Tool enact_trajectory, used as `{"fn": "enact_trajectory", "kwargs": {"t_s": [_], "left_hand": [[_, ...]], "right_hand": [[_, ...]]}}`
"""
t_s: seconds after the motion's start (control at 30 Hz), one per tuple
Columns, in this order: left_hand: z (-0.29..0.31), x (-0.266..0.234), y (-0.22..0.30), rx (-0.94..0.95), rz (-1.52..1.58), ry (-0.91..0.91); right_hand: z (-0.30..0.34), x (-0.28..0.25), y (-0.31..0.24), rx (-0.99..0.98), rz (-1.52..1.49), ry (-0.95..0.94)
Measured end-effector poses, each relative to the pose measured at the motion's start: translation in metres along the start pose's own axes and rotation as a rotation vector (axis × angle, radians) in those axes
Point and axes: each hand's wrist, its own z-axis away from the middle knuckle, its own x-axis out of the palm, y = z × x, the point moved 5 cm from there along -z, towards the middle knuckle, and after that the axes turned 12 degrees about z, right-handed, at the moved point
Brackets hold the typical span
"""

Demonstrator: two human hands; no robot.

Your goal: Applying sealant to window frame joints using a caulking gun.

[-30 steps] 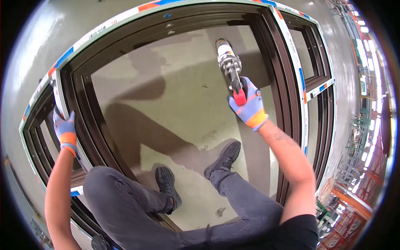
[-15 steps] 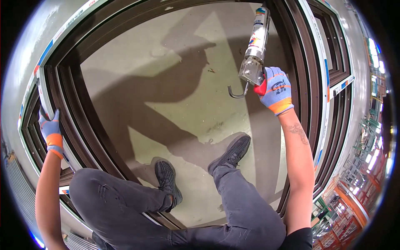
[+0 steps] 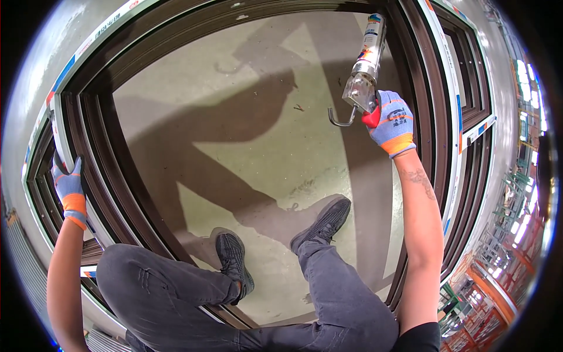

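My right hand (image 3: 394, 123), in a blue glove with orange cuff, is closed round the handle of a caulking gun (image 3: 359, 91). The gun holds a white printed cartridge (image 3: 370, 47) and points away from me, near the inner right side of a dark brown window frame (image 3: 419, 76). A bent metal rod end (image 3: 341, 122) sticks out at its back. My left hand (image 3: 69, 180), gloved alike, grips the left bar of the frame, thumb on the inner side; its other fingers are partly hidden by the bar.
Light strips of protective film (image 3: 65, 67) run along the frame's outer edges. Both my shoes (image 3: 234, 255) stand on the grey floor inside the frame opening, with shadows across it. Smaller framed sections lie at left and right (image 3: 478, 144). Orange and green racks (image 3: 495, 287) stand at the far right.
My right hand and the caulking gun have shifted slightly to the right. My left hand keeps its hold on the frame, and the view has moved a little.
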Motion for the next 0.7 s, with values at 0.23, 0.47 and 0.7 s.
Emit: {"fn": "enact_trajectory", "kwargs": {"t_s": [0.23, 0.47, 0.7], "left_hand": [[0.007, 0.005, 0.014, -0.086, -0.026, -0.008], [0.006, 0.004, 0.008, -0.061, -0.062, 0.003], [0.007, 0.005, 0.013, -0.087, -0.079, 0.0]], "right_hand": [[-0.007, 0.004, 0.005, 0.036, 0.026, 0.033], [-0.016, 0.008, 0.012, 0.093, 0.017, -0.056], [-0.017, 0.005, 0.009, 0.095, -0.006, -0.082]]}}
